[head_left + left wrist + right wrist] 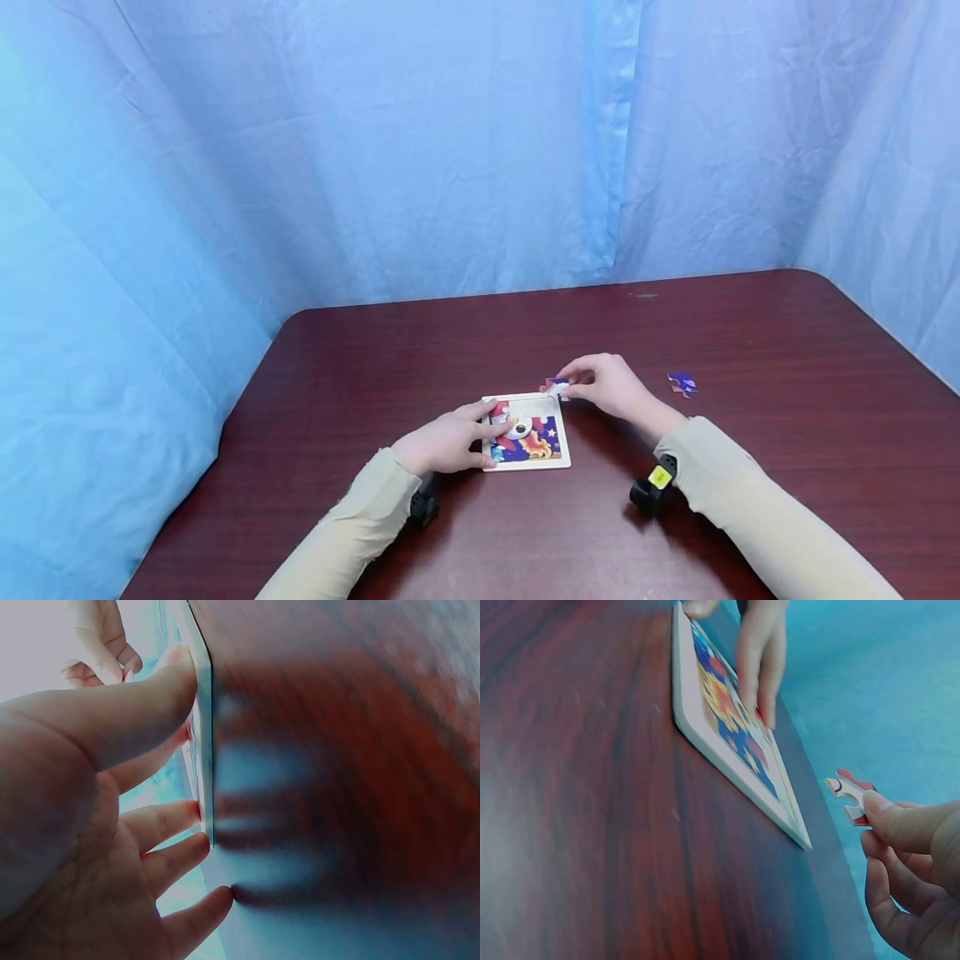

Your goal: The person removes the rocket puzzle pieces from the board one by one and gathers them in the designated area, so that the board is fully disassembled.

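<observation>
The right hand (pixel 609 388) is pinching a jigsaw piece (pixel 553 386) at the far right corner of the puzzle tray (pixel 528 467); the left hand (pixel 446 439) is resting outstretched there, left. Probably light, stiff, the piece is inviting edge grips.

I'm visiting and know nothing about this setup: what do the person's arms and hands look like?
The left hand and right hand are gloveless. The left sleeve and right sleeve are cream and reach the wrists. A black device is worn at each wrist; the right one bears a yellow label.
</observation>
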`<action>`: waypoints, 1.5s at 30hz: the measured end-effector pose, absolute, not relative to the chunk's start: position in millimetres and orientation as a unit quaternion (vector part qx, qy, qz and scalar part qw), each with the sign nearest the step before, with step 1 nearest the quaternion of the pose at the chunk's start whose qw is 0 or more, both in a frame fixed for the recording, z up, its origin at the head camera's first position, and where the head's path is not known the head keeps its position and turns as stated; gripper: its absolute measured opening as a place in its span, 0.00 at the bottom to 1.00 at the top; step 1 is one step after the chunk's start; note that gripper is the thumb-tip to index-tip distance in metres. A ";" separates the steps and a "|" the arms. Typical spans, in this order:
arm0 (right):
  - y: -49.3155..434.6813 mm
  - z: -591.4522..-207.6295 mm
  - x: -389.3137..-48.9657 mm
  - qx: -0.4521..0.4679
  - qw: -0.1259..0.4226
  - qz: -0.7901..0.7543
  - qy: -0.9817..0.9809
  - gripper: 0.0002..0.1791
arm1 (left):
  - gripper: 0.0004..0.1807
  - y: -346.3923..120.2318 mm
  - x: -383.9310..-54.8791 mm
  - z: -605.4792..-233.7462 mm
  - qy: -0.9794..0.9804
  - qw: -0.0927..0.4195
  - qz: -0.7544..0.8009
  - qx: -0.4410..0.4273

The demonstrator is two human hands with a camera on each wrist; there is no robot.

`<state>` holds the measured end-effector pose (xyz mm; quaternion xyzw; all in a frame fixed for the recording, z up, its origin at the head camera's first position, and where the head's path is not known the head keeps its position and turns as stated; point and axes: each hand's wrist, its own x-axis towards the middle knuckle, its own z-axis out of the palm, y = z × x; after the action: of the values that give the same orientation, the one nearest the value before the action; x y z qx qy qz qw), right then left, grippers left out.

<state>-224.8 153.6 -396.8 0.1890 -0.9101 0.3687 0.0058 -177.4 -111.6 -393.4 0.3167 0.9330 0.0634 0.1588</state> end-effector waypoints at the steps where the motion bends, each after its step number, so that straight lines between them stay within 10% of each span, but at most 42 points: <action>1: 156.9 -396.2 -225.6 0.185 0.006 0.368 -0.911 0.09 | 0.33 -112.0 -177.2 -393.3 0.933 0.156 0.062 0.318; 45: 268.6 -385.0 -234.6 0.139 -0.023 0.301 -0.943 0.08 | 0.34 -115.7 -177.0 -392.7 0.932 0.159 0.065 0.318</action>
<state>-234.6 268.6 -385.0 0.1393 -0.9432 0.3006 -0.0227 -177.0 -115.7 -392.7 0.3178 0.9325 0.0652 0.1589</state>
